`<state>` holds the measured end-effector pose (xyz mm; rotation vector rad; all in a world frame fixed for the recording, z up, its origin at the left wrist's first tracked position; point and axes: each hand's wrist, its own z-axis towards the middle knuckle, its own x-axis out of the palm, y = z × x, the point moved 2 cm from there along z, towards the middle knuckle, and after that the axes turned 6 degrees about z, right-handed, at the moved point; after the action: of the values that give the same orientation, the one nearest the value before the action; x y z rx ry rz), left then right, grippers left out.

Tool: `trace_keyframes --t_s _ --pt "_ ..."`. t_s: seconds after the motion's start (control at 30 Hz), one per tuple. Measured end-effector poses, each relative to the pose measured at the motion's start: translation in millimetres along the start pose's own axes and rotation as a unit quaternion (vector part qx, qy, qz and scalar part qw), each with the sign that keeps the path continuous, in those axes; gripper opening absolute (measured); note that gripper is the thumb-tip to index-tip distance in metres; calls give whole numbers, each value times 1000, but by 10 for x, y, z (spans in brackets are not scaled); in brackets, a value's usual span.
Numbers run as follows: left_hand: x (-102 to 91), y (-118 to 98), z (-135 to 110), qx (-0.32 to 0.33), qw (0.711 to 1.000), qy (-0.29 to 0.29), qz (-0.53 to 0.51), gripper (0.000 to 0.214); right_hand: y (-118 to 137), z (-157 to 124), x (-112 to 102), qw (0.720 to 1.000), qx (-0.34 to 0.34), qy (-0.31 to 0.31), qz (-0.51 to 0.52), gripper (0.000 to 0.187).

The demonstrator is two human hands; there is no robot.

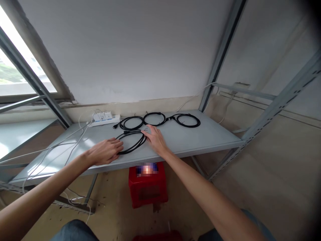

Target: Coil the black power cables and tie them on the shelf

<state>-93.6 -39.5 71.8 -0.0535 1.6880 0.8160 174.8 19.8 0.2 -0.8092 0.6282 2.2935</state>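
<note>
A coiled black cable (pixel 137 146) lies near the front edge of the grey shelf (pixel 175 144), between my two hands. My left hand (pixel 106 151) has its fingers curled over the left side of this coil. At the coil's right side, near a thin twist tie (pixel 144 129), my right hand (pixel 155 140) grips it with thumb and fingers; the exact contact is partly hidden. Behind it lie more black cable coils: one at the back left (pixel 131 123), one in the middle (pixel 154 119) and one to the right (pixel 188 120).
A white power strip (pixel 104 118) with plugged-in adapters stands at the back left, and white cords (pixel 57 145) trail from it over the shelf edge. Below the shelf is a red stool (pixel 147 190) bearing a blurred lit screen (pixel 146 169). Metal posts (pixel 223 50) frame the shelf.
</note>
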Motion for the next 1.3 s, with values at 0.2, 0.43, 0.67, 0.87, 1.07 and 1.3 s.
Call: trace_keyframes --t_s 0.2,0.43,0.67,0.87,1.07,1.3 --pt "157 312 -135 -110 990 -49 78 30 66 -23 -69 998 -37 -39 -16 42" --pt "339 463 99 -284 952 -93 62 48 90 -31 -34 995 -98 -23 -13 38" --pt "521 387 185 -335 936 -99 55 54 62 -8 -21 998 -62 -12 6 47" --pt "760 374 424 -381 924 15 6 64 -15 33 82 995 -7 93 46 42" --pt "637 153 641 -349 932 -29 -87 71 -81 39 124 992 48 95 64 67" --pt "460 -382 945 -313 928 -74 -188 42 -148 37 229 980 111 159 34 55"
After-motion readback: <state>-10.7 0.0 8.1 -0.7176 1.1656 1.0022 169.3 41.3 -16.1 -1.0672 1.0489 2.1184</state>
